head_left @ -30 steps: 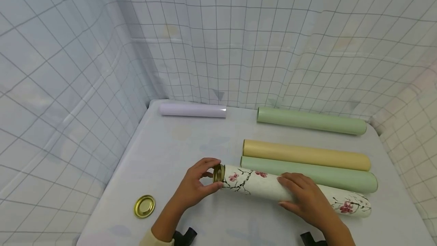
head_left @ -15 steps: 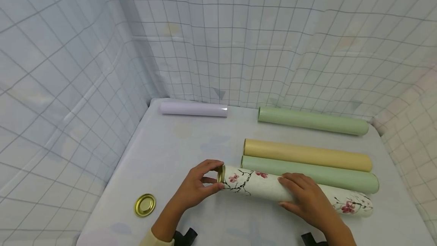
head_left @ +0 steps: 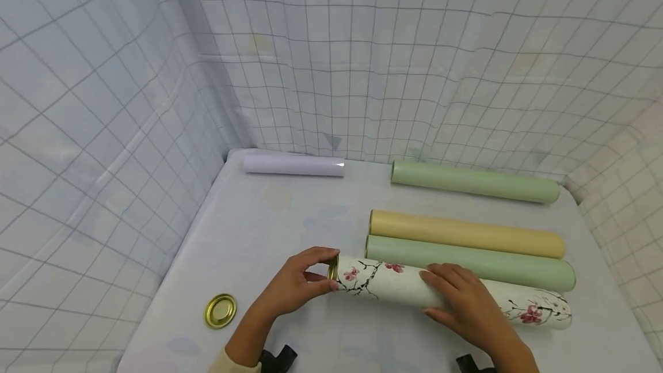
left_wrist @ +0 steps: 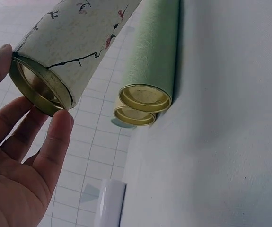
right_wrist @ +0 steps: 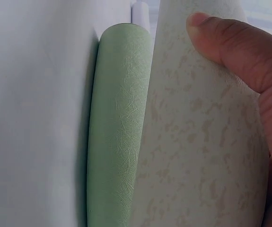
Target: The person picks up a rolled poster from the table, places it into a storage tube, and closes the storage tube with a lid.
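Shifted slightly rightward since the earlier frames, the blossom-printed tube [head_left: 445,289] lies at the table's [head_left: 259,229] 6 o'clock edge, touching the green tube [head_left: 468,262] at its 12 o'clock side. Left hand [head_left: 292,286]: thumb and fingers [left_wrist: 55,142] pinch the open gold rim [left_wrist: 39,87]. Right hand [head_left: 466,304]: curled over the tube's middle, steadying it. A loose gold lid [head_left: 220,310] rests at 8 o'clock, well apart. Judged best practice: keep the right hand pressing so the tube cannot roll, and hold the rim lightly and squarely, without denting it.
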A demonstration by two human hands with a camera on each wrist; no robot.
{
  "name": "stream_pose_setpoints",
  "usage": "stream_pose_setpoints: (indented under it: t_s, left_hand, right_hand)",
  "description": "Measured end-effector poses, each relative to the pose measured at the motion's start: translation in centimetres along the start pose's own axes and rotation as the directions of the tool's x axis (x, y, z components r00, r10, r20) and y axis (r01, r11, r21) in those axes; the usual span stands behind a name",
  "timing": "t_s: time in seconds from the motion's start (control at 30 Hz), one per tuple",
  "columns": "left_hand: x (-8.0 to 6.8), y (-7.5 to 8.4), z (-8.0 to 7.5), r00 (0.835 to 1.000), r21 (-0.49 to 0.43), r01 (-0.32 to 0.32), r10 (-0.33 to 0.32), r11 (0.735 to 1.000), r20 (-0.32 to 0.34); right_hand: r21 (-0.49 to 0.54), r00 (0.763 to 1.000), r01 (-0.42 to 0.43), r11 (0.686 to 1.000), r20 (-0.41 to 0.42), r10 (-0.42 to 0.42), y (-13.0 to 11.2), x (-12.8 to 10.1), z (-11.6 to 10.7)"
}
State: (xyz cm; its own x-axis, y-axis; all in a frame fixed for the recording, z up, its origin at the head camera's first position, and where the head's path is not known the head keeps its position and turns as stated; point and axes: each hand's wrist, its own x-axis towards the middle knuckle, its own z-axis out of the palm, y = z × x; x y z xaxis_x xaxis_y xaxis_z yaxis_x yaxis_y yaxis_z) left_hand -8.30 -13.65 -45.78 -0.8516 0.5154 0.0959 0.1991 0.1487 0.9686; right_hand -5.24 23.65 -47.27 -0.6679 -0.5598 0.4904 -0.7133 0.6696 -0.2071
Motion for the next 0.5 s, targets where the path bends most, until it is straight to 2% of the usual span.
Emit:
stream_pose_setpoints:
  t_s: [0.2,0.5]
  left_hand:
    - [0.12,-0.05,0.20,0.999,-0.075,0.033,-0.031,0.997,0.020]
    - [-0.06,-0.95,0.38,0.999,-0.130,0.010,-0.004,0.991,0.050]
  right_hand:
    - [-0.021,1.000,-0.005,1.000,0.011,0.005,0.01,0.04,-0.21]
    - [-0.024,1.000,0.018,1.000,0.004,-0.018,-0.17,-0.20,-0.17]
